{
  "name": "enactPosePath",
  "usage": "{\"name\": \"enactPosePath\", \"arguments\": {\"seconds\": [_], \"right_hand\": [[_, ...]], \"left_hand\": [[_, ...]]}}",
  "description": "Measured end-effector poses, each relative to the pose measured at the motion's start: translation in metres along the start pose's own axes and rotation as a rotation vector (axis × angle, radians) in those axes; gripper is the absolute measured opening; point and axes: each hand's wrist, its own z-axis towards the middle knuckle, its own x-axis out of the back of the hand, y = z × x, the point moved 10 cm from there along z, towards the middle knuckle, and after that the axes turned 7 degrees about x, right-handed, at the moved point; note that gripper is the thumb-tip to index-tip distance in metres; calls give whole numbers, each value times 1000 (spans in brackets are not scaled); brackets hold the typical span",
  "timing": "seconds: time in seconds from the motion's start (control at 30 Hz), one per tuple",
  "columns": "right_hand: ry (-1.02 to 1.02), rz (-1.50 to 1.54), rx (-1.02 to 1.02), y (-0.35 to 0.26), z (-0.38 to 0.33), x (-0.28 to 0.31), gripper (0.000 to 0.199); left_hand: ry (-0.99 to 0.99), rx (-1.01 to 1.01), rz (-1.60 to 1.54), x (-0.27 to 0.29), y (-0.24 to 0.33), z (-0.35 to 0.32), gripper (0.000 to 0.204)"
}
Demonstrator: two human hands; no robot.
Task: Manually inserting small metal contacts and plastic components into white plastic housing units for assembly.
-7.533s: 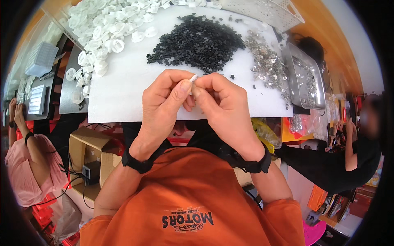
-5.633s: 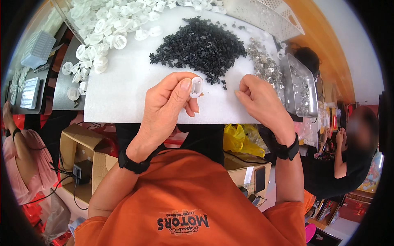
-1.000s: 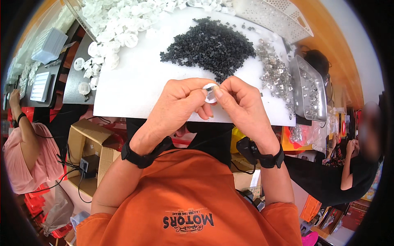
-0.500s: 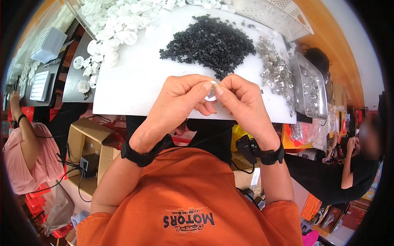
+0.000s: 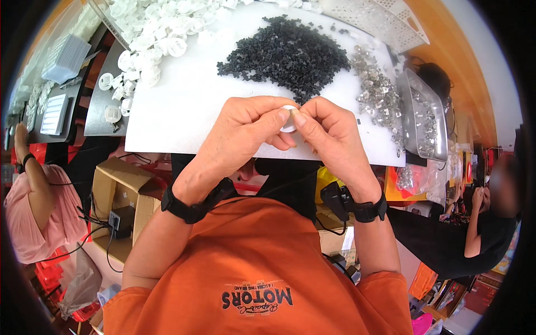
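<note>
A small round white plastic part (image 5: 288, 128) is pinched between both hands over the near edge of the white board (image 5: 173, 120). My left hand (image 5: 243, 127) grips it from the left with thumb and forefinger, its other fingers curled below. From the right, my right hand (image 5: 334, 133) presses thumb and forefinger against the same part. The fingertips cover much of it, so any smaller piece in there is hidden. Just beyond the hands lies a heap of small black plastic pieces (image 5: 285, 56). Small clear and metallic pieces (image 5: 379, 92) are scattered to its right.
White round plastic parts (image 5: 167, 42) are piled at the far left. A clear tray (image 5: 410, 89) with small pieces stands at the right, below a white perforated basket (image 5: 385, 22). An open cardboard box (image 5: 120, 187) is lower left. Co-workers sit on both sides.
The white part is turned slightly between my fingers, and more of its white face shows. Both hands stay in nearly the same place.
</note>
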Motion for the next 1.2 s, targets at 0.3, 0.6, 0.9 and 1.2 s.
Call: {"name": "enactPosePath", "arguments": {"seconds": [0.3, 0.6, 0.9, 1.2], "right_hand": [[-45, 216, -185, 11, -1, 2, 21], [55, -370, 380, -59, 7, -1, 8], [63, -500, 478, -67, 7, -11, 8], [58, -379, 364, -58, 10, -9, 6]], "left_hand": [[-176, 18, -190, -2, -4, 1, 34], [-161, 9, -309, 4, -5, 2, 32], [-102, -83, -322, 8, -5, 3, 31], [-105, -83, -337, 8, -5, 1, 35]]}}
